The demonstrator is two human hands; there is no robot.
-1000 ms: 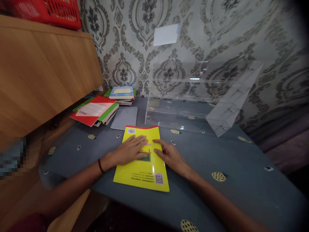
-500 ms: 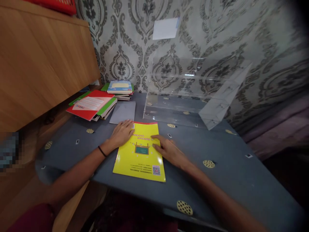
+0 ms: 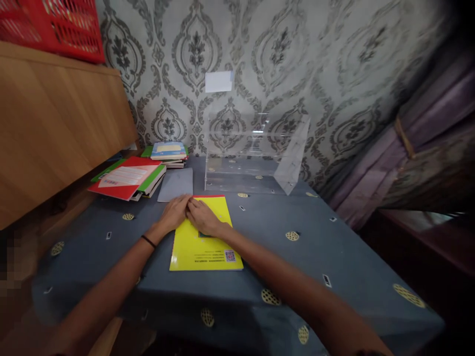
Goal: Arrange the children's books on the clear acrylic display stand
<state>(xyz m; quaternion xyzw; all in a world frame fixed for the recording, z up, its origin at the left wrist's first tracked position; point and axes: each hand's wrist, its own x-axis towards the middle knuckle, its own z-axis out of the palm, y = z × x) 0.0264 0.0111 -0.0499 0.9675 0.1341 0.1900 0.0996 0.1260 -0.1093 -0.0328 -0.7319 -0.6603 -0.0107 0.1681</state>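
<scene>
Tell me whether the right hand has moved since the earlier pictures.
Yes: the right hand has moved left relative to the clear rack, now beside the left hand.

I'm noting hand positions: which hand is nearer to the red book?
Left. The left hand is at the upper left edge of the yellow book, right of the red book. The right hand lies over the yellow book, farther right.

Wearing a thin black band around the left wrist, left of centre in the frame; plain, narrow and snug, like a hair tie. Bare from left hand and right hand along both forearms, toward the frame's lower corners.
</scene>
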